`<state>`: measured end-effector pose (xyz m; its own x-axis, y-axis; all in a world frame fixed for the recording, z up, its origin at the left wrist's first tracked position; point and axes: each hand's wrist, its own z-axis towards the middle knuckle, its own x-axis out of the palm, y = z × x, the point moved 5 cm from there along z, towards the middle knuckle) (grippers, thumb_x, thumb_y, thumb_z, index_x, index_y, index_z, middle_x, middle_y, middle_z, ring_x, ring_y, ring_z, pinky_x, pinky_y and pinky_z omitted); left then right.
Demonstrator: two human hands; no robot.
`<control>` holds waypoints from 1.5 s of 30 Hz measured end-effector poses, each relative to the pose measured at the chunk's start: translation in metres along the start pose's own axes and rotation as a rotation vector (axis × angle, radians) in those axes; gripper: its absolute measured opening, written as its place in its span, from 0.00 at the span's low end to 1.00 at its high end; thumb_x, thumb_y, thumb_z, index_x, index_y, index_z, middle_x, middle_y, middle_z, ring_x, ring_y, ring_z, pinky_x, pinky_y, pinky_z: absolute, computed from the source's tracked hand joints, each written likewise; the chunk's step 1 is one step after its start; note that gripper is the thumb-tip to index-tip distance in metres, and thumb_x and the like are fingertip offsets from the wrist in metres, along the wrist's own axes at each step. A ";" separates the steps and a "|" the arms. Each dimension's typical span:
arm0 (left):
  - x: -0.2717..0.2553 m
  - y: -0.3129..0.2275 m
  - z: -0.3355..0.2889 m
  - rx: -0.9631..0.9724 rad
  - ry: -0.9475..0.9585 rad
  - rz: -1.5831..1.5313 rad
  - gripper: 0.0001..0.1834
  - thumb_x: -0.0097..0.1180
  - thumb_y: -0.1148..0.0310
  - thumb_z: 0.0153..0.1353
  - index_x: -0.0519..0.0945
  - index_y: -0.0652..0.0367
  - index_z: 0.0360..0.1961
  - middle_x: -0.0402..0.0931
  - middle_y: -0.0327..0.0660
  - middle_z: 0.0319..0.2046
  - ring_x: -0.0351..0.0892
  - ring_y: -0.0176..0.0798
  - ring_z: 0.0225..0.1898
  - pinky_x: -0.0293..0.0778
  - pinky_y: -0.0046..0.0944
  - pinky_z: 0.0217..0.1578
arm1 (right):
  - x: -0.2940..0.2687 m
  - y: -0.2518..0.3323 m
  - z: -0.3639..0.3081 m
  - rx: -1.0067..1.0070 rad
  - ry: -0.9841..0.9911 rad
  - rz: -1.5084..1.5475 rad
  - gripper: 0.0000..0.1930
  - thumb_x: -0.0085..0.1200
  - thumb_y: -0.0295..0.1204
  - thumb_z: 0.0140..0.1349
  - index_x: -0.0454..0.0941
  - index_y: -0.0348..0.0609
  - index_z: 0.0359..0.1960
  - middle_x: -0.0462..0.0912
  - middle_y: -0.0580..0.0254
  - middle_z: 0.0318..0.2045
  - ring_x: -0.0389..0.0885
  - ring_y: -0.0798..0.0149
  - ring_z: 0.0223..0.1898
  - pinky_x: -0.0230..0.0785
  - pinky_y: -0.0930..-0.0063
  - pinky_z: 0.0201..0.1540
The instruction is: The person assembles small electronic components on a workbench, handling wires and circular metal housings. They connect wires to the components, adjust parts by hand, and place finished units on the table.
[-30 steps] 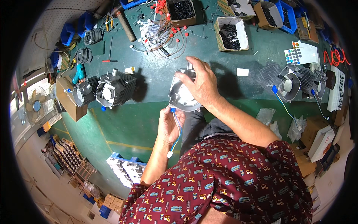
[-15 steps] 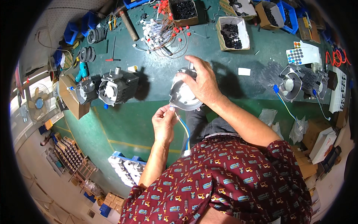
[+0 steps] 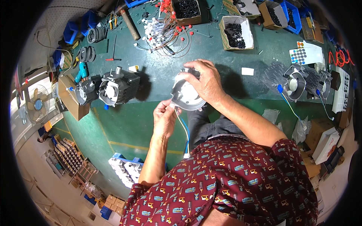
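A grey metal motor housing (image 3: 188,96) with a round opening stands at the bench's near edge, its opening turned toward me. Over its top, my right hand (image 3: 205,81) is wrapped with thumb and fingers, holding it. My left hand (image 3: 164,116) pinches the wire lead (image 3: 184,126) close to the housing's lower left rim. From those fingertips the blue and pale wires hang down to a white connector (image 3: 186,155) in front of my shirt. The exact spot where the wires meet the housing is hidden by my fingers.
Finned motor housings stand at left (image 3: 113,90) and right (image 3: 294,84), some with wire leads. Behind lie a pile of wires with white and red connectors (image 3: 158,35), a hammer (image 3: 130,25), and a carton of black parts (image 3: 247,35). A white label (image 3: 247,71) lies right of centre.
My left hand has shifted slightly up and left along the housing's rim, and the wires hang straighter. My right hand keeps its hold, its fingers now lower over the housing's top.
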<state>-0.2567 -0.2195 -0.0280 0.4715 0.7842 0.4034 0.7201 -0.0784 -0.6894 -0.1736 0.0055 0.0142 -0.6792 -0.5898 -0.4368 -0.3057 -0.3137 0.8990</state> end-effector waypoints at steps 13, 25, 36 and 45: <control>0.014 -0.010 -0.007 0.118 -0.075 0.455 0.17 0.62 0.78 0.68 0.80 0.68 0.57 0.84 0.39 0.45 0.81 0.28 0.42 0.79 0.33 0.45 | 0.001 -0.003 -0.001 0.009 -0.075 0.041 0.15 0.70 0.41 0.59 0.88 0.46 0.42 0.89 0.58 0.41 0.81 0.48 0.52 0.74 0.57 0.57; 0.023 -0.015 -0.008 0.144 -0.075 0.537 0.15 0.58 0.80 0.70 0.80 0.72 0.56 0.84 0.40 0.36 0.81 0.30 0.34 0.82 0.33 0.36 | 0.000 -0.005 -0.002 -0.058 -0.067 0.018 0.16 0.71 0.40 0.58 0.87 0.45 0.42 0.89 0.58 0.41 0.81 0.47 0.52 0.74 0.56 0.58; 0.009 -0.020 -0.008 0.158 -0.113 0.906 0.14 0.59 0.77 0.72 0.80 0.71 0.55 0.86 0.40 0.40 0.84 0.30 0.39 0.82 0.34 0.42 | 0.004 0.005 -0.004 -0.011 -0.088 -0.002 0.15 0.71 0.40 0.59 0.88 0.45 0.43 0.90 0.58 0.41 0.80 0.46 0.53 0.74 0.54 0.58; 0.013 -0.023 -0.009 0.106 -0.139 0.540 0.17 0.60 0.75 0.71 0.81 0.72 0.58 0.84 0.38 0.38 0.80 0.26 0.36 0.79 0.31 0.37 | 0.006 0.006 -0.004 -0.008 -0.091 -0.019 0.15 0.71 0.40 0.59 0.88 0.47 0.42 0.90 0.58 0.40 0.80 0.46 0.53 0.74 0.54 0.57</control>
<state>-0.2624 -0.2127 -0.0017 0.6819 0.7244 -0.1012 0.3372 -0.4342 -0.8353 -0.1765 -0.0031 0.0165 -0.7313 -0.5138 -0.4486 -0.3141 -0.3302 0.8901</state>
